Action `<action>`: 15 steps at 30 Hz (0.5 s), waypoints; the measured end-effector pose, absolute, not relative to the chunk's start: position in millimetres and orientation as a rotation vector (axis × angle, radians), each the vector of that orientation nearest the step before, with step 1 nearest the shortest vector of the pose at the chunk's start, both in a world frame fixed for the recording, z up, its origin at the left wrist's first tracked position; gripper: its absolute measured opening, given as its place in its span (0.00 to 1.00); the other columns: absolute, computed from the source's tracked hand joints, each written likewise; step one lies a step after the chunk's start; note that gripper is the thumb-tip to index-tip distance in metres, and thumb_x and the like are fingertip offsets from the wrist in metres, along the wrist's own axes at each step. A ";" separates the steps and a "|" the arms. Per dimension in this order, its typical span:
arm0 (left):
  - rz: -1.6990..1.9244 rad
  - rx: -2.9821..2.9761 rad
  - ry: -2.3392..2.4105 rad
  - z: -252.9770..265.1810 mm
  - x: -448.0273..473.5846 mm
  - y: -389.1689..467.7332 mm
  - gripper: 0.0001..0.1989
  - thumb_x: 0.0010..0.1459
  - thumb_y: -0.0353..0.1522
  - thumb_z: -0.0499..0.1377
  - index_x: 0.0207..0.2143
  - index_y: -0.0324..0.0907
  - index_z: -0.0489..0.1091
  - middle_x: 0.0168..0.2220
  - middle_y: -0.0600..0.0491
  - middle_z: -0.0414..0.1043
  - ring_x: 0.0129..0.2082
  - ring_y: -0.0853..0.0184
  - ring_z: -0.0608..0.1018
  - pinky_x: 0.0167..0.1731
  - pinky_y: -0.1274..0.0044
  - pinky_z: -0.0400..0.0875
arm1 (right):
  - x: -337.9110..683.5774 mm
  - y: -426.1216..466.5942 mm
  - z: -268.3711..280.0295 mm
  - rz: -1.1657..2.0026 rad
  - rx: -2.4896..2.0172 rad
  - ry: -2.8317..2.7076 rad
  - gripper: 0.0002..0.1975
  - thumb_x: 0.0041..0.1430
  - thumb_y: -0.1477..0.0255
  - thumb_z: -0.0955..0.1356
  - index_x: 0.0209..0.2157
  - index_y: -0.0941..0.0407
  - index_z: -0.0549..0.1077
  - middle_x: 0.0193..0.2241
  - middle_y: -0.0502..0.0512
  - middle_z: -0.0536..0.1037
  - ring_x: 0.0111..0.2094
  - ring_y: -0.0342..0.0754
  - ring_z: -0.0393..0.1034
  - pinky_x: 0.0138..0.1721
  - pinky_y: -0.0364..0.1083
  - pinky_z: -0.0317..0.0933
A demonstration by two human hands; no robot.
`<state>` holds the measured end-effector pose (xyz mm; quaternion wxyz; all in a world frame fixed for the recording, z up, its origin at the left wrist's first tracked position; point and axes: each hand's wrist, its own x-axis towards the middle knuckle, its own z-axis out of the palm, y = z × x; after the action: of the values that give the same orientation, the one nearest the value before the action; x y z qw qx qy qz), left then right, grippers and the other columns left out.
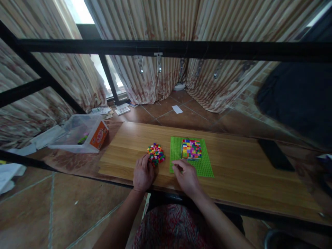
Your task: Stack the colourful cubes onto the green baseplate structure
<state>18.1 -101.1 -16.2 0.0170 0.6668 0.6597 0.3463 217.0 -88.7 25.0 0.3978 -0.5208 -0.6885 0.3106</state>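
Currently, left hand (143,173) curled at the near edge of the loose brick pile (157,152) on the tabletop (236,155); right hand (176,166), fingers drawn narrow, over the green baseplate (207,167) near its brick block (192,149). Grip contents: cannot tell. Risks: sideways sweep scatters pile; low knuckles nudge block.

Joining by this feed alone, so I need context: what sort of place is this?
Probably a room in a home: patterned curtains, tiled floor, toy bricks on a wooden tabletop.

The left grip (143,174) partly hides the brick pile (156,152); anything in the right grip (187,175) is too small to tell; the picture's top crops the curtains (166,20).
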 end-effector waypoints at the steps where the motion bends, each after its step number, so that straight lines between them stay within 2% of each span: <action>1: 1.076 2.070 2.056 -16.2 18.3 -101.2 0.17 0.61 0.27 0.51 0.53 0.39 0.66 0.49 0.43 0.72 0.50 0.59 0.73 0.50 0.65 0.70 | 210.3 -85.8 21.7 0.763 -1.328 -1.796 0.10 0.60 0.73 0.64 0.37 0.54 0.77 0.33 0.54 0.77 0.34 0.48 0.72 0.38 0.46 0.65; 6: 1.097 2.057 2.046 -15.5 18.9 -101.9 0.18 0.61 0.27 0.51 0.53 0.39 0.66 0.49 0.43 0.72 0.49 0.59 0.73 0.50 0.65 0.70 | 188.4 -63.0 6.0 0.638 -1.374 -1.976 0.11 0.59 0.78 0.63 0.37 0.54 0.77 0.34 0.56 0.76 0.36 0.49 0.71 0.42 0.48 0.64; 15: 1.102 2.042 2.034 -17.5 19.4 -102.8 0.17 0.62 0.28 0.51 0.53 0.39 0.65 0.50 0.43 0.71 0.49 0.59 0.73 0.51 0.64 0.70 | 178.0 -47.3 -3.5 0.594 -1.343 -2.143 0.10 0.57 0.79 0.65 0.35 0.53 0.77 0.36 0.56 0.76 0.38 0.51 0.69 0.43 0.49 0.63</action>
<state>19.4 -102.8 -17.5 0.0277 0.6615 0.6589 0.3571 178.0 -47.3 -3.5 0.2684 -0.4978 -0.7947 0.2204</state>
